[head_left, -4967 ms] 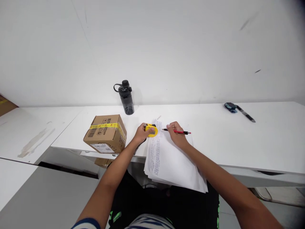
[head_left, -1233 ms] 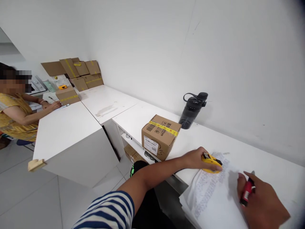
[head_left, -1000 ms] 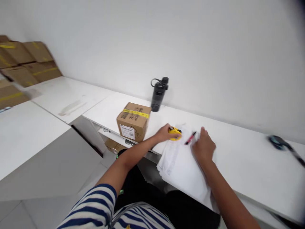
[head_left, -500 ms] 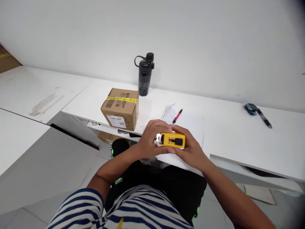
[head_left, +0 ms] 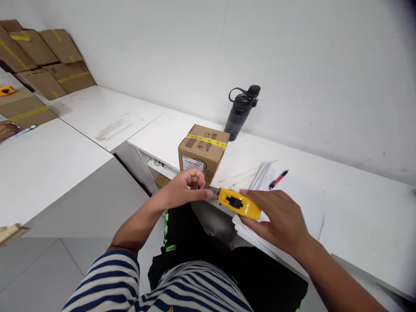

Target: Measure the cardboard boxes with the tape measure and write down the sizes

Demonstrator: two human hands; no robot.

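Note:
My right hand grips a yellow tape measure in front of my body, just before the desk edge. My left hand pinches the tape's metal end where it leaves the case. A small cardboard box sealed with yellow tape stands on the white desk just beyond my left hand. A stack of printed paper sheets lies on the desk behind the tape measure, with a red pen resting on it.
A black water bottle stands against the wall behind the box. Flattened and sealed cardboard boxes are stacked at the far left, with a yellow tool on one. Another person's hand shows at the left edge on a lower white table.
My right hand put the pen down on the papers. Both hands lifted the tape measure off the desk; now my left fingers pinch its tape end. My view has swung left.

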